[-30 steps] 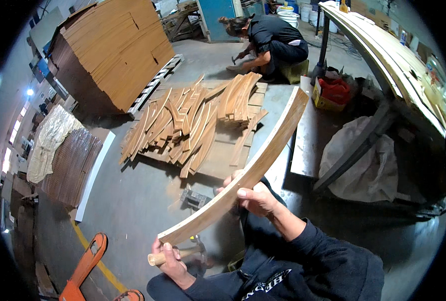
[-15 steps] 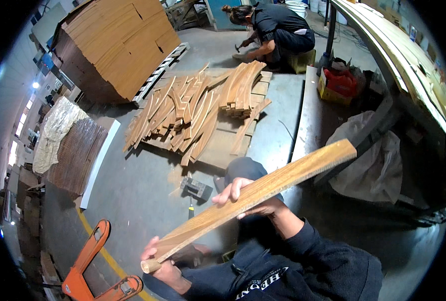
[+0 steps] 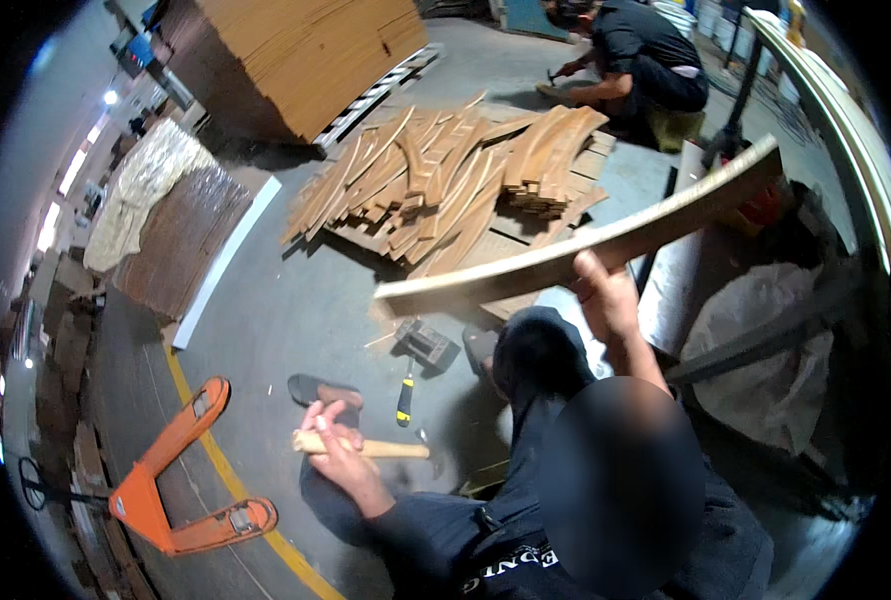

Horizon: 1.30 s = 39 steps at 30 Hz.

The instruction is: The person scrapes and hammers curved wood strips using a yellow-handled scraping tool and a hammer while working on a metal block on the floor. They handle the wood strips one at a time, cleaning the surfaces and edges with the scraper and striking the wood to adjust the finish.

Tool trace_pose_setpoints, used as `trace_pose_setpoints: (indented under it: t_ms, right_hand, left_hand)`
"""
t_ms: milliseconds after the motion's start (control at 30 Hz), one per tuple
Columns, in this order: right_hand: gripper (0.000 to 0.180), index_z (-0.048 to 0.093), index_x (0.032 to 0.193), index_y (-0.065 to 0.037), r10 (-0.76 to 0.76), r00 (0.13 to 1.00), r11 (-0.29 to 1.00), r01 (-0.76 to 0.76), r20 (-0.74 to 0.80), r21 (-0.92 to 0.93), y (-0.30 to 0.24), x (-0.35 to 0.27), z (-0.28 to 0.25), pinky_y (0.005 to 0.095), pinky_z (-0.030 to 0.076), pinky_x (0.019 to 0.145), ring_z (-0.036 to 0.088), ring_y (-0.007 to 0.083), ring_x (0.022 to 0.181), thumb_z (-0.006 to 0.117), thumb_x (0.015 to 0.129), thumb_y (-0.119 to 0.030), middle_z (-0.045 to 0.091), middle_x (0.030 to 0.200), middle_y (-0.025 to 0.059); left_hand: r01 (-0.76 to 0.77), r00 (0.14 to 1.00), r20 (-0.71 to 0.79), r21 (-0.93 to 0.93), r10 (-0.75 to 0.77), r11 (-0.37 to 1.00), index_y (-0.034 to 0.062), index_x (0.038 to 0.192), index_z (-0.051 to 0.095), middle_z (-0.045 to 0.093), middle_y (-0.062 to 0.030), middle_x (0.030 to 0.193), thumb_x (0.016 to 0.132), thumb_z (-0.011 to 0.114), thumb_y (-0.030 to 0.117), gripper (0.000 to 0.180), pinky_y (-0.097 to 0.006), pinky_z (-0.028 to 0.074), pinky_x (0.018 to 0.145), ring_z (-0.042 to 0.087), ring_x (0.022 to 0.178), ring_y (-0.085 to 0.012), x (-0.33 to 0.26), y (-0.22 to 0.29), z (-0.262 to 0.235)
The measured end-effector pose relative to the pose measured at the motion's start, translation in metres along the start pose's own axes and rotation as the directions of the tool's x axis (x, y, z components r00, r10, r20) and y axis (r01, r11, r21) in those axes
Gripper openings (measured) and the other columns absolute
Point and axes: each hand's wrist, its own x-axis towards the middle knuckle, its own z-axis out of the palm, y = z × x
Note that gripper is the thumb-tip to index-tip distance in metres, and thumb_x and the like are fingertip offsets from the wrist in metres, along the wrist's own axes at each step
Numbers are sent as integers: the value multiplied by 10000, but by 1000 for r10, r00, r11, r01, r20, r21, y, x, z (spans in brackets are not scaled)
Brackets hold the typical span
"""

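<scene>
My right hand (image 3: 610, 297) grips a curved wooden slat (image 3: 540, 272) near its middle. The slat is held up slantwise, its right end higher, and a pale narrow edge faces upward. Low on the left, my left hand (image 3: 343, 455) is closed round the wooden handle of a hammer (image 3: 395, 450). The hammer's dark head lies toward the right, over my lap, and is blurred. Below the slat, on the floor, are a dark metal block (image 3: 430, 347) and a tool with a yellow and black handle (image 3: 405, 405).
Ahead, curved slats (image 3: 445, 185) lie heaped on a pallet. Beyond them a person (image 3: 635, 60) crouches with a hammer. A sheet stack (image 3: 315, 60) stands at the far left, an orange pallet jack (image 3: 170, 470) near left. A metal-framed bench (image 3: 815, 110) edges the right, with plastic sheeting (image 3: 760, 350) below.
My left hand has let go of the slat and moved down, keeping the hammer. My right hand has lifted the slat up and to the right, turning it edge upward. The view has shifted.
</scene>
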Motion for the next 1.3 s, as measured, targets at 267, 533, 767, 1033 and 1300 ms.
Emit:
trace_pose_setpoints:
  t_ms: [267,533,767,1033,1300]
  right_hand:
    - [466,435,1344,-148,710,704,704,-709,-4,42,197,88,-37,359,523,845,570,144,929,591,923,-273,540,1106,27]
    - [460,409,1376,-143,887,462,432,-817,-15,381,414,51,-47,360,495,968,557,223,1114,562,944,-181,517,1245,65]
    - [284,515,1186,-91,927,372,346,-893,38,287,464,45,-14,321,491,889,569,169,1062,552,960,-258,595,1110,41]
    - [221,672,983,-72,857,497,330,-332,133,-884,388,97,-38,329,523,721,652,176,791,723,819,-212,678,894,35]
    - [454,567,1134,-110,479,619,239,590,623,-771,417,132,-51,367,437,876,555,274,971,696,705,-183,563,1038,84]
  left_hand:
    - [406,899,-249,173,-359,897,12,951,549,605,-72,939,920,586,169,165,-294,458,780,569,863,-139,15,-222,-38]
    - [684,700,-407,142,-587,716,51,1152,519,554,-112,1039,929,551,256,304,-365,479,845,560,1017,-226,-55,-231,-61]
    - [865,205,-231,497,-951,66,56,1300,433,481,-123,1196,874,606,147,469,-371,527,810,558,1027,-245,-23,-196,-89]
    - [905,-84,-156,402,-984,-141,40,1356,362,526,-103,1042,836,564,64,558,-352,526,673,586,797,-200,-20,-257,-44]
    - [694,535,-122,627,-836,353,30,1260,386,486,-76,895,808,602,83,504,-312,473,562,535,696,-169,-40,-218,-66]
